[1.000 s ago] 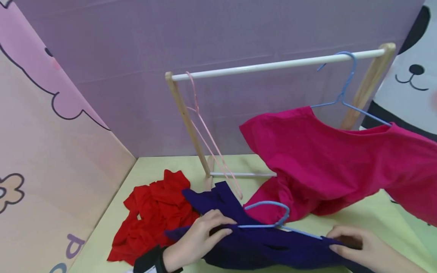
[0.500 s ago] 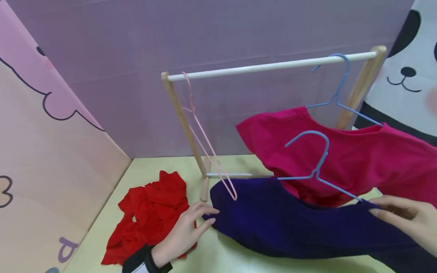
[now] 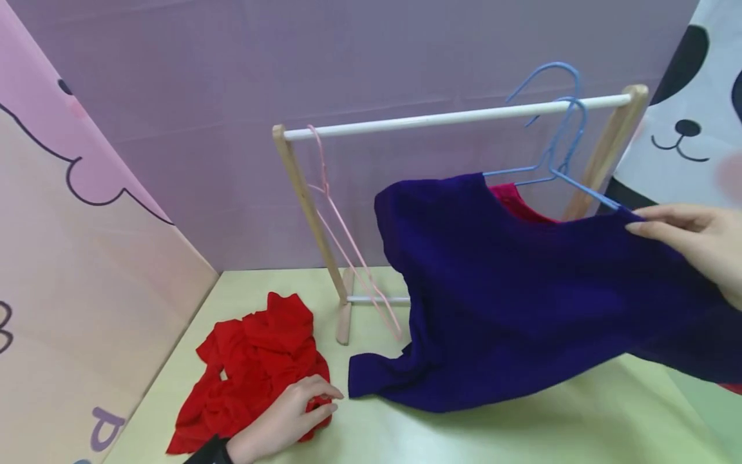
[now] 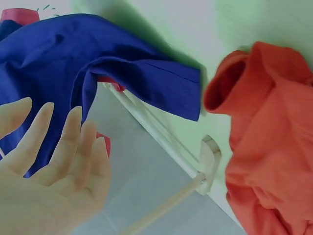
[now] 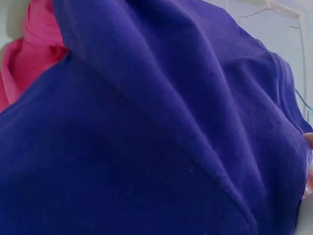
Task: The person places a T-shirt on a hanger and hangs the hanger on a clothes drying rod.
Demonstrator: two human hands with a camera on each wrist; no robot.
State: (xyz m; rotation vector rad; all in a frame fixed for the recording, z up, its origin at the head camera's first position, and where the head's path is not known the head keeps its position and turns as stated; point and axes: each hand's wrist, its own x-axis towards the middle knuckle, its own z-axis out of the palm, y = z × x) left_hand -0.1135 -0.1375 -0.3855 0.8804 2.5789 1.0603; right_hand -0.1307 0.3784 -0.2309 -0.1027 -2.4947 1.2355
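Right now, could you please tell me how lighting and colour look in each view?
Head view: soft shadow on the table below the blue shirt; left wrist view: the red cloth looks orange; right wrist view: the blue shirt is darker at lower left.

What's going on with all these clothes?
A person's right hand has its grip on the shoulder of a navy shirt, which is on a blue hanger. The hook shows above a white bar; whether it rests there is unclear. A pink shirt hangs behind. The left hand holds nothing, near crumpled red cloth.
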